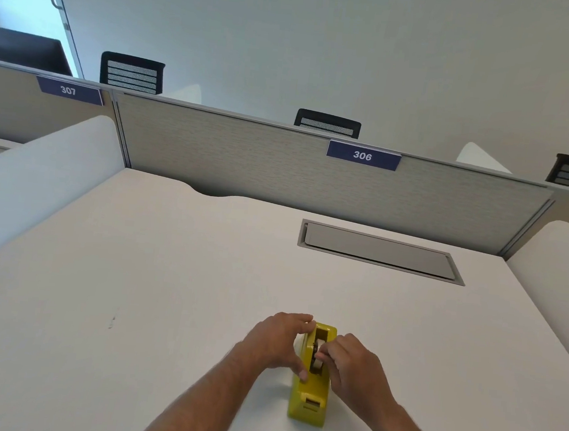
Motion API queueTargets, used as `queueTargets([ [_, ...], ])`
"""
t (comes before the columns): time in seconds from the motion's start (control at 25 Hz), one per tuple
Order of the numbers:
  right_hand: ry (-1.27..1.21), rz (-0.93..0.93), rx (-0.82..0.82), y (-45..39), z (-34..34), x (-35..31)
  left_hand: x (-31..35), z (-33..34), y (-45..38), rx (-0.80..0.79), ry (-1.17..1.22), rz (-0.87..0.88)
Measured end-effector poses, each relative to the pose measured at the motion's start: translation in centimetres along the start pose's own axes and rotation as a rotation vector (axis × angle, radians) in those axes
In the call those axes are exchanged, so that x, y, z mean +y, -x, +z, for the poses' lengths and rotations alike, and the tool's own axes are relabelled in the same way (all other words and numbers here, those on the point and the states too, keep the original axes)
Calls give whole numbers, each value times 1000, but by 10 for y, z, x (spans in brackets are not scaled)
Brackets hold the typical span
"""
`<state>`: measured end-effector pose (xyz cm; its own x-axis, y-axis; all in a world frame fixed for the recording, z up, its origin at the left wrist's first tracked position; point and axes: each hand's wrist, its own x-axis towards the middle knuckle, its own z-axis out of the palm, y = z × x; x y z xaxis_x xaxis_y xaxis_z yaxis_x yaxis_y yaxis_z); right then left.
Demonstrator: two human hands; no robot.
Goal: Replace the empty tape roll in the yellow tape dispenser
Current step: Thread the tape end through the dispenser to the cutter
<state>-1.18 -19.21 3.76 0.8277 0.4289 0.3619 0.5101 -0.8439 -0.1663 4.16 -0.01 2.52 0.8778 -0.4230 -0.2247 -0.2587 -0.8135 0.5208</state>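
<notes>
I see my left hand [277, 343] wrapped against the left side of the yellow tape dispenser [308, 394], fingers curled over its far end and the thumb lying along the near part of its left wall, so it is gripping the body. My right hand [353, 371] sits on the other side, its fingertips [324, 356] bunched and pinched together on the tape roll [316, 362] in the dispenser's open well. Whether those fingers truly clamp the roll or only press on it I cannot tell, as they cover most of it.

The dispenser stands upright on the white surface [166, 291], near the front edge and a little right of centre, its long axis running away from me. Its cutter end [311, 403] points toward me and is bare. Inside the well, the roll shows as a pale ring with a dark hub beside it; how much tape it carries I cannot make out.

Further back, a grey cable hatch [379, 251] is set flush into the surface, its lid closed. Behind it runs a grey partition [230, 155] bearing a blue label 306 [363, 155]; a second label, 307 [68, 90], is on the panel to the left. Black chair backs [132, 73] rise beyond the partition.
</notes>
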Motion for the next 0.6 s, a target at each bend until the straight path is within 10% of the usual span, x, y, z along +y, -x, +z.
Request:
queueTargets([
  [0.6,70,-74,65,33,10,-10,4,2,2,14,-35,-9],
])
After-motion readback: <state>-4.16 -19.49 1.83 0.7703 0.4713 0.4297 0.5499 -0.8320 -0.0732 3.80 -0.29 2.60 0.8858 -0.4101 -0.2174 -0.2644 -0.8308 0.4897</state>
